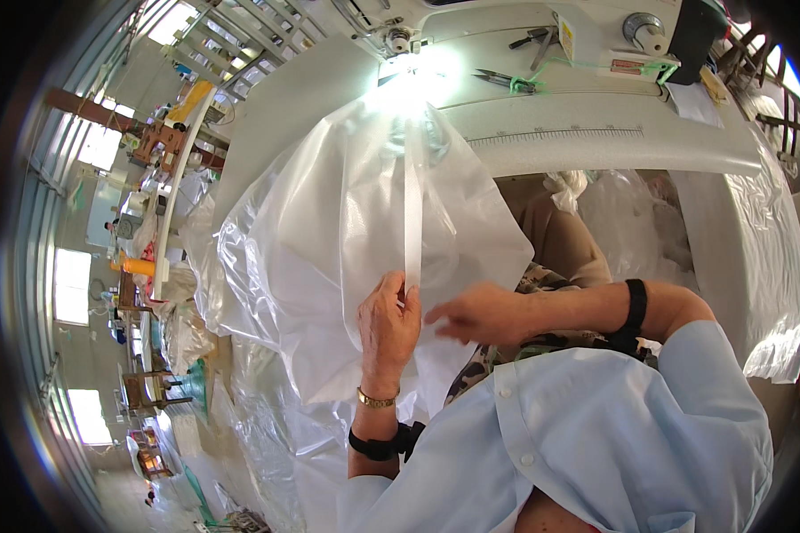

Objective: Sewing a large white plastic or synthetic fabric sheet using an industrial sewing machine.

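Left fingers [389, 288] on one white strip [413, 218]

Right hand [485, 314] partly blurred

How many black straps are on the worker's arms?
2. One black strap is on the left forearm, between the gold watch and sleeve; the other strap is on the right forearm. Sleeves may hide more.

Pale sewing bench [587, 108] with a ruler scale [556, 134] along its front, carrying dark thread snips [507, 81] and draped, translucent plastic sheeting [307, 231].
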Demonstrator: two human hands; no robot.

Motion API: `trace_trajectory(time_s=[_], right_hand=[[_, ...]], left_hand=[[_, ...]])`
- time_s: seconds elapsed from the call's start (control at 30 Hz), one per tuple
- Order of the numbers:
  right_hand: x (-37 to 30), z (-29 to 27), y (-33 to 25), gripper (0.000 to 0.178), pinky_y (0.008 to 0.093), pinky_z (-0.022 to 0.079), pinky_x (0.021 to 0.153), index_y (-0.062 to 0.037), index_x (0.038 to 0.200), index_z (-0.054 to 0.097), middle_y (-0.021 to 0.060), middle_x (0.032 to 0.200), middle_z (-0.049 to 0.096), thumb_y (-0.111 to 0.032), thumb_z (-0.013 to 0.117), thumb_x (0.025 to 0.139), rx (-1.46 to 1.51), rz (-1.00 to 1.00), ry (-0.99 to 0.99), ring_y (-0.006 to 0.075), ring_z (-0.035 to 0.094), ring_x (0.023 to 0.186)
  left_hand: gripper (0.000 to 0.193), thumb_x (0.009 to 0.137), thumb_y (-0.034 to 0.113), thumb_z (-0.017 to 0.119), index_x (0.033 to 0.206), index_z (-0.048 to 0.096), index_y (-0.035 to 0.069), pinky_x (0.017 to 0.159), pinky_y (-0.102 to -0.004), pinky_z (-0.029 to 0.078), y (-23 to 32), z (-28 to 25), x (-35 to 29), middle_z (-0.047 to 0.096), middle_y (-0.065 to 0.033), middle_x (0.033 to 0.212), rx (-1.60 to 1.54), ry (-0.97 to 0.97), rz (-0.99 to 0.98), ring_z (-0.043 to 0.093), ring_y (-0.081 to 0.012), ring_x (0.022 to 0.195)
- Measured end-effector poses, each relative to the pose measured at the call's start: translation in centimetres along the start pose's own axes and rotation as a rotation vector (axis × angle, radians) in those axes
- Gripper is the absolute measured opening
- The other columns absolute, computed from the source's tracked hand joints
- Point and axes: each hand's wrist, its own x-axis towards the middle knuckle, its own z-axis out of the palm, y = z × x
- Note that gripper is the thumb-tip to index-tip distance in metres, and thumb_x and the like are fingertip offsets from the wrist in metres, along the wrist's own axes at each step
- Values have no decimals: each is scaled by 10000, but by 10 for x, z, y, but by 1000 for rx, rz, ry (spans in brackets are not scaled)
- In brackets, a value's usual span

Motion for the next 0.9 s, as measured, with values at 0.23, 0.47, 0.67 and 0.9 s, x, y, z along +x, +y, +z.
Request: trace_trajectory(time_s=[0.23,0.47,0.67,0.9], right_hand=[[3,1,41,271,246,431,576,-8,1047,609,4,755,537,-221,694,903,591,241,767,90,482,651],[13,1,23,211,287,454,593,-25,995,611,17,771,561,-215,670,922,568,57,646,107,515,678],[-2,-22,-22,158,400,491,546,-48,859,571,114,784,614,-181,629,923,-348,-280,487,315,625,641],[-5,-18,-29,160,387,486,521,-39,877,569,92,762,608,-186,630,890,-524,-283,333,306,640,644]], left_hand=[[82,885,90,642,910,594,30,546,-343,445,10,2,-3,616,-116,687,-132,105,-12,576,-257,551],[66,891,54,657,897,611,7,515,-231,398,13,-6,4,562,-18,624,-212,83,23,487,-55,556],[62,918,4,607,860,584,8,515,-210,379,-3,13,6,568,28,648,-622,-120,-64,462,-15,600],[78,964,28,549,931,613,-2,550,-196,399,-4,19,1,581,29,726,-799,-178,-163,491,-28,642]])
